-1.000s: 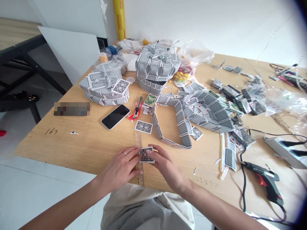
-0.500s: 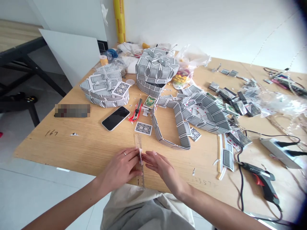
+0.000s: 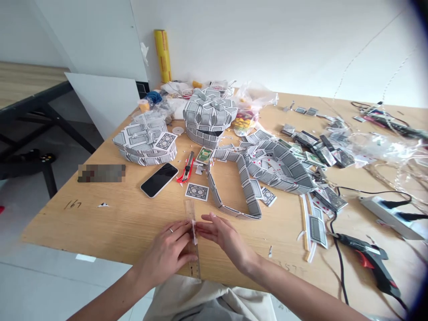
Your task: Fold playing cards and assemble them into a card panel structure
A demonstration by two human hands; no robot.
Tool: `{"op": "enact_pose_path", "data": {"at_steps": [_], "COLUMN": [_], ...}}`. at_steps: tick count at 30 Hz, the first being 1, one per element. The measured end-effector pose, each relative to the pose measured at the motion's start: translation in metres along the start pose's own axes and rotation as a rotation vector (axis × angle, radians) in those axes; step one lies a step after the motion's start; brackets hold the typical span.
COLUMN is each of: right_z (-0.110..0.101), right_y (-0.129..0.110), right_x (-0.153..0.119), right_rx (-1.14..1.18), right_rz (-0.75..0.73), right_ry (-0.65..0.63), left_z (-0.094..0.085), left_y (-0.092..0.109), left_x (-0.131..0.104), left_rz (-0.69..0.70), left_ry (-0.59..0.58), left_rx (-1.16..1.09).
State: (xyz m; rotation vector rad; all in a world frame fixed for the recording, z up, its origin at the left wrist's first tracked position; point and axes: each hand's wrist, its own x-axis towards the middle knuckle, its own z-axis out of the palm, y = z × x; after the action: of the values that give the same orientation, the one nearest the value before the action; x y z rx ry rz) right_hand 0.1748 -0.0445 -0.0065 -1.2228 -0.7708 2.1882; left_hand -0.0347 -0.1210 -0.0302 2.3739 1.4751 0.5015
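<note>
My left hand (image 3: 173, 248), a ring on one finger, holds a clear ruler (image 3: 190, 209) down against the table at the front edge. Along the ruler a small playing card (image 3: 194, 232) stands folded up, its pale edge between my two hands. My right hand (image 3: 224, 238) has its fingers stretched out, the tips against the card's right side. Just beyond lie a flat playing card (image 3: 197, 191) and an upright ring-shaped wall of joined cards (image 3: 252, 196). How much of the card lies under my left fingers is hidden.
A phone (image 3: 159, 179) and a red utility knife (image 3: 187, 168) lie ahead. Two card-covered boxes (image 3: 210, 113) stand behind them, and an open card tray (image 3: 282, 167) sits to the right. A glue gun (image 3: 368, 258) and a power strip (image 3: 391, 216) with cables occupy the right side.
The view has tilted up a little, so everything sits lower in the picture. My hands keep nearly the same pose around the ruler and the folded card.
</note>
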Motion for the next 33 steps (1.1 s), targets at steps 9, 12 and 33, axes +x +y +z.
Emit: {"op": "enact_pose_path", "data": {"at_steps": [9,12,33], "right_z": [-0.001,0.000,-0.013], "right_y": [-0.001,0.001,-0.002], "right_x": [-0.008,-0.016,0.019], "right_rx": [-0.284,-0.639,-1.465], "right_rz": [-0.185,-0.387,-0.825], "right_ry": [-0.098,-0.103,0.112], "left_z": [0.001,0.000,0.016], "left_y": [-0.002,-0.001,0.018], "left_x": [0.000,-0.001,-0.039], "left_rz": [0.003,-0.006,-0.034], "left_ry": [0.014,0.030,0.075], "left_rx": [0.036,0.036,0.180]}}
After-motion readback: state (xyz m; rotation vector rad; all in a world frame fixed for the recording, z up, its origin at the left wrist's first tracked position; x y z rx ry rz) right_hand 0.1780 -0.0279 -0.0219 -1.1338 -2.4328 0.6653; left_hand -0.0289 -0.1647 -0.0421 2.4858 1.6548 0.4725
